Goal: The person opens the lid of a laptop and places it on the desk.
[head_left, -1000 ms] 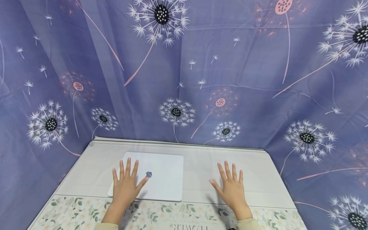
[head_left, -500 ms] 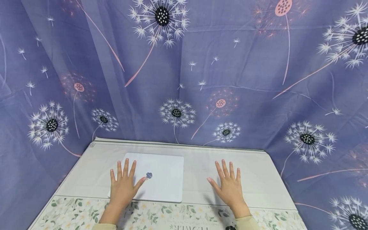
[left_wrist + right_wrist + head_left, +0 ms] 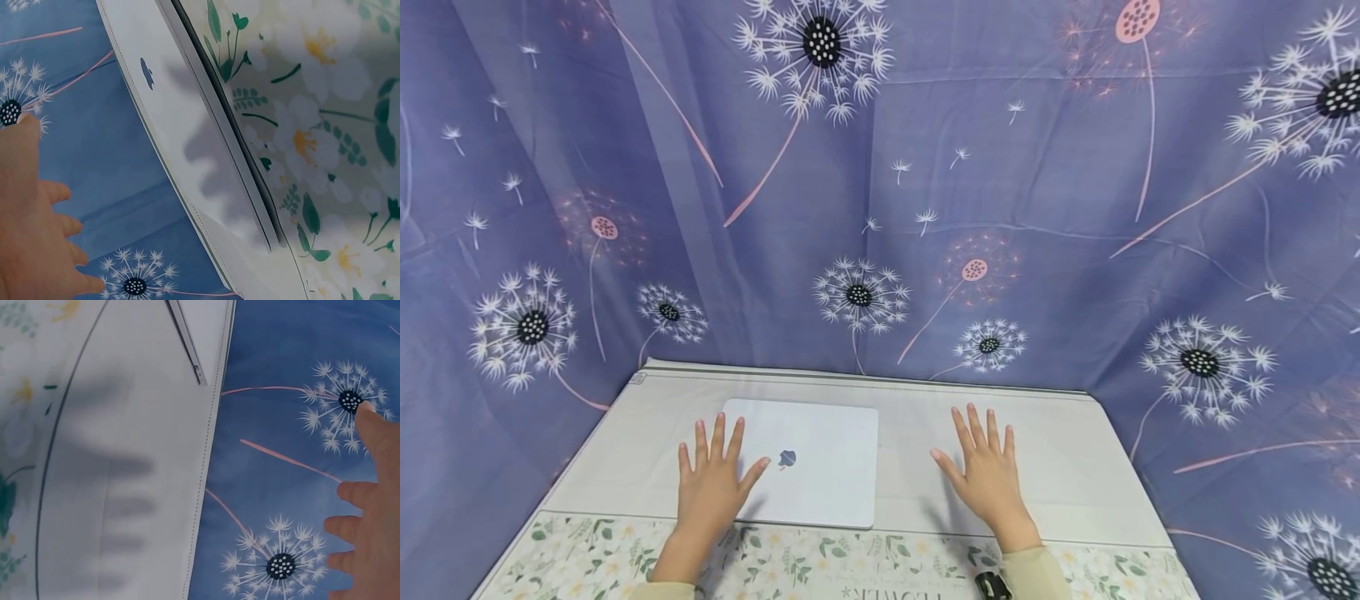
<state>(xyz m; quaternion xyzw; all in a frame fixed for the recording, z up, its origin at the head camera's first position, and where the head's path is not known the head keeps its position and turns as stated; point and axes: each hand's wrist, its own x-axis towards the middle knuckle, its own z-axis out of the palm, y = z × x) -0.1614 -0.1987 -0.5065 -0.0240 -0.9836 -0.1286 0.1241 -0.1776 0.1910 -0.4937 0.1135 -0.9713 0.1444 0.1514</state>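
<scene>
Pale tabletop, hands farther left

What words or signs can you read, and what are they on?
"FLOWER", upside down, clipped by the picture's edge: green-and-white flower-printed table cover.
Apple logo, no letters: closed, flat silver-white laptop.
Faint small lettering near "FLOWER": too blurred to read.
Tiny square mark at the pale tabletop's far left corner: too small to read.

Apple logo is on laptop lid & "FLOWER", upside dn, partly cut off, on floral mat.
</scene>
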